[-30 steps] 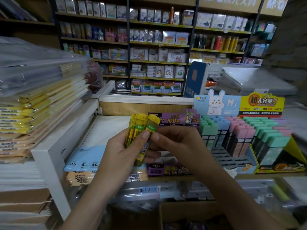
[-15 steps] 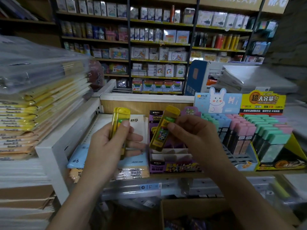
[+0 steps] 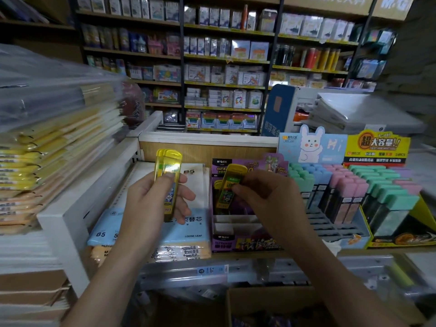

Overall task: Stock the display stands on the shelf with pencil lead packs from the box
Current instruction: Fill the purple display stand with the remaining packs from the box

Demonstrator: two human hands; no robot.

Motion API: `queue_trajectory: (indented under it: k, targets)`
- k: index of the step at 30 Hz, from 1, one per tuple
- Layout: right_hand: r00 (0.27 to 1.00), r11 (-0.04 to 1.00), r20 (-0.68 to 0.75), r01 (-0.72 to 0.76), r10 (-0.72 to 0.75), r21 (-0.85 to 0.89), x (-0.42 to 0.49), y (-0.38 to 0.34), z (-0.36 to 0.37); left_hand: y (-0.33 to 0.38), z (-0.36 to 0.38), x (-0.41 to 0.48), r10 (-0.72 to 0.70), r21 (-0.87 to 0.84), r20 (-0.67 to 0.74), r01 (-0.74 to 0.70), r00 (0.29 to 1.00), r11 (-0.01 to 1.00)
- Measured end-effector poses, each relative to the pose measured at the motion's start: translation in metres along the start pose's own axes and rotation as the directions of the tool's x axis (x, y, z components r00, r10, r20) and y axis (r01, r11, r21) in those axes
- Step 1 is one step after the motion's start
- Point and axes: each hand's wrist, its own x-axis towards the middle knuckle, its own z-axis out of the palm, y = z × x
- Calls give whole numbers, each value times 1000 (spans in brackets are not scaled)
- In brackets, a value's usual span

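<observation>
The right hand (image 3: 266, 199) is pinching one yellow pencil lead pack (image 3: 230, 187) and holding it tilted over the back of the purple display stand (image 3: 236, 241), in the middle of the frame. The left hand (image 3: 151, 204) is gripping the spare yellow packs (image 3: 168, 175) upright, left of centre. The stand's front slots are looking empty, so I think the filling is only beginning and lots is left. The cardboard box (image 3: 259, 300) is sitting at the bottom edge, too dark to see inside.

A stationery shop: tall dark shelving (image 3: 226, 67) crammed with packaged goods, and printed cardboard counter displays (image 3: 377, 147) of pastel erasers.
</observation>
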Motion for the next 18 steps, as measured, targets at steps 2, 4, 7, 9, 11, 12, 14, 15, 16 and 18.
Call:
queue_trajectory:
  k: [2, 4, 7, 9, 11, 12, 14, 15, 16, 18]
  targets:
    - [1000, 1000, 1, -8, 8, -10, 1, 3, 1, -2, -1, 1, -11, -21, -10, 11, 1000, 1000]
    - [1000, 1000, 13, -23, 24, -11, 0, 6, 3, -3, -1, 2, -15, -27, -21, 14, 1000, 1000]
    - [998, 996, 58, -7, 12, -88, -1, 11, 7, -4, -2, 1, -7, -15, -15, 7, 1000, 1000]
    - [998, 984, 60, -2, 12, -176, -1, 14, 10, -4, -2, 0, -3, -6, -3, 3, 1000, 1000]
    - [997, 961, 73, -3, 24, -277, -1, 15, 12, -4, -3, 0, -4, -3, 3, 4, 1000, 1000]
    - [996, 951, 86, 0, 28, -310, -1, 15, 12, -4, -3, 0, -5, -3, 4, 5, 1000, 1000]
    - [994, 940, 101, 1, 35, -342, -1, 15, 13, -3, -3, 0, -6, -5, 5, 6, 1000, 1000]
    - [994, 934, 105, 2, 38, -357, -1, 14, 13, -3, -3, -1, -7, -6, 6, 7, 1000, 1000]
    - [993, 929, 108, 4, 39, -370, -1, 13, 13, -3, -3, -1, -9, -6, 7, 9, 1000, 1000]
    - [994, 925, 102, 3, 39, -380, -1, 11, 12, -3, -3, -2, -8, -5, 11, 8, 1000, 1000]
